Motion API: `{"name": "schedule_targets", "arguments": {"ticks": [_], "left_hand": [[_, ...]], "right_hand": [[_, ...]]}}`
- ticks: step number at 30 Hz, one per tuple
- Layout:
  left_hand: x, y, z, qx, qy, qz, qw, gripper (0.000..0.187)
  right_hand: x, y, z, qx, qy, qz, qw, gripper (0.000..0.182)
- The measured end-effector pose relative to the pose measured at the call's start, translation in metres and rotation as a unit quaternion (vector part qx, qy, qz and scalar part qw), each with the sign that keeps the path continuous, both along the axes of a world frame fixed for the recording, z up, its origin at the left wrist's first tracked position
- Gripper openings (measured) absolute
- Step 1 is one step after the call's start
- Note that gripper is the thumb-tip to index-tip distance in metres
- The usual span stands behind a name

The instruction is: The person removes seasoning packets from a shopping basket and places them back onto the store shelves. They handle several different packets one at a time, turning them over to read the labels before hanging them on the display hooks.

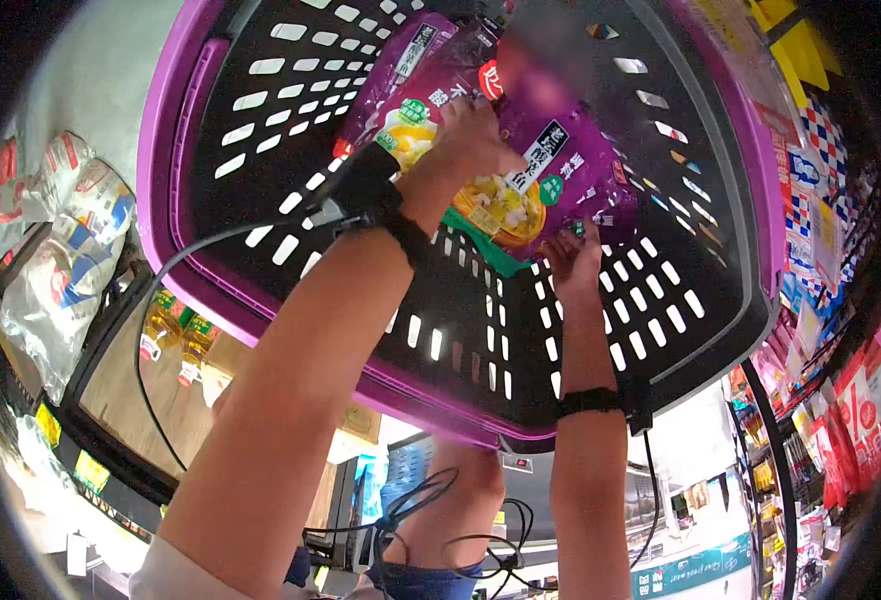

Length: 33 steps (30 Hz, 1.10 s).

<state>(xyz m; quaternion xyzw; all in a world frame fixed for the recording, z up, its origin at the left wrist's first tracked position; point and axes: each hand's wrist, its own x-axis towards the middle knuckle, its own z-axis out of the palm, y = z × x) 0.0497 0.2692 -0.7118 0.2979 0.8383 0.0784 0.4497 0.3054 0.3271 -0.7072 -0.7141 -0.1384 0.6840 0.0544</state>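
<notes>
Inside a black shopping basket [441, 300] with a purple rim lie purple food bags printed with pictures of a yellow dish. My left hand [471, 140] is closed on the right-hand purple food bag [586, 165] at its left side, beside another purple food bag [401, 85]. With its fingers curled at the lower edge of the right-hand bag, my right hand [573, 258] grips it from below. Something green shows under the bags. Both wrists wear black straps with cables.
Clear plastic-wrapped packs [71, 250] are at the left. Yellow oil bottles [176, 335] stand beyond the basket's lower left side. Shelves with red and white packages [856, 425] run along the right. Loose black cables [431, 500] hang near the legs below.
</notes>
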Motion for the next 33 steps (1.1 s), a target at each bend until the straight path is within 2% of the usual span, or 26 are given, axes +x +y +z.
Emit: {"name": "schedule_targets", "arguments": {"ticks": [3, 5, 7, 8, 9, 10, 12, 14, 16, 17, 20, 21, 23, 25, 27, 28, 29, 30, 31, 33], "left_hand": [[0.012, 0.006, 0.008, -0.009, 0.027, 0.035, 0.999, 0.120], [0.022, 0.014, 0.018, -0.014, 0.081, 0.065, 0.994, 0.125], [0.034, 0.021, 0.021, -0.027, 0.130, 0.061, 0.989, 0.123], [0.038, 0.024, 0.021, -0.032, 0.154, 0.059, 0.986, 0.121], [0.040, 0.023, 0.020, -0.012, 0.177, 0.067, 0.982, 0.110], [0.041, 0.022, 0.020, -0.017, 0.158, 0.038, 0.987, 0.113], [0.038, 0.018, 0.017, -0.031, 0.120, -0.019, 0.992, 0.119], [0.039, 0.015, 0.027, 0.002, 0.064, -0.053, 0.997, 0.111], [0.045, 0.015, 0.042, -0.012, 0.025, -0.099, 0.995, 0.109], [0.051, 0.014, 0.047, -0.004, 0.010, -0.077, 0.997, 0.108], [0.073, -0.003, 0.020, 0.117, -0.017, -0.057, 0.991, 0.102], [0.072, -0.004, 0.032, 0.087, -0.076, -0.056, 0.992, 0.103], [0.085, -0.028, 0.015, 0.193, -0.096, 0.002, 0.977, 0.104], [0.091, -0.043, 0.014, 0.248, -0.103, 0.039, 0.962, 0.098], [0.089, -0.053, 0.018, 0.183, -0.170, 0.107, 0.962, 0.094], [0.087, -0.055, 0.024, 0.151, -0.203, 0.141, 0.957, 0.092], [0.082, -0.055, 0.031, 0.171, -0.183, 0.129, 0.960, 0.086], [0.074, -0.057, 0.048, 0.163, -0.215, 0.169, 0.948, 0.085], [0.067, -0.061, 0.070, 0.156, -0.247, 0.208, 0.934, 0.083], [0.053, -0.064, 0.100, 0.175, -0.286, 0.280, 0.900, 0.080]], "right_hand": [[-0.016, 0.000, 0.027, 0.016, 0.074, 0.000, 0.997, 0.055], [0.015, 0.005, -0.010, -0.025, 0.158, -0.003, 0.987, 0.048], [0.005, 0.009, -0.005, -0.037, 0.156, -0.008, 0.987, 0.049], [-0.008, 0.007, 0.002, -0.027, 0.112, -0.013, 0.993, 0.052], [-0.021, 0.004, 0.012, -0.018, 0.067, -0.018, 0.997, 0.056], [-0.027, 0.005, 0.012, -0.017, 0.047, -0.019, 0.999, 0.053], [-0.013, 0.009, 0.001, -0.044, 0.216, -0.007, 0.975, 0.032], [-0.030, -0.001, 0.014, 0.009, 0.177, -0.014, 0.984, 0.023], [-0.048, -0.003, 0.023, 0.025, 0.170, -0.025, 0.985, 0.029], [-0.042, -0.005, 0.022, 0.014, 0.173, -0.031, 0.984, 0.033], [-0.017, -0.008, 0.014, -0.002, 0.166, -0.047, 0.985, 0.041], [-0.015, -0.008, 0.020, -0.011, 0.163, -0.059, 0.985, 0.041], [-0.015, -0.009, 0.035, -0.047, 0.130, -0.069, 0.988, 0.037], [-0.012, -0.009, 0.036, -0.018, 0.144, 0.017, 0.989, 0.035], [-0.011, -0.005, 0.045, -0.009, 0.114, 0.101, 0.988, 0.035], [-0.015, -0.004, 0.052, 0.003, 0.128, 0.109, 0.986, 0.035], [-0.024, -0.004, 0.058, 0.016, 0.148, 0.117, 0.982, 0.036], [-0.036, -0.004, 0.068, 0.029, 0.167, 0.125, 0.978, 0.037], [-0.045, -0.004, 0.086, 0.040, 0.139, 0.128, 0.981, 0.049], [-0.053, -0.002, 0.108, 0.071, 0.134, 0.149, 0.977, 0.046]]}}
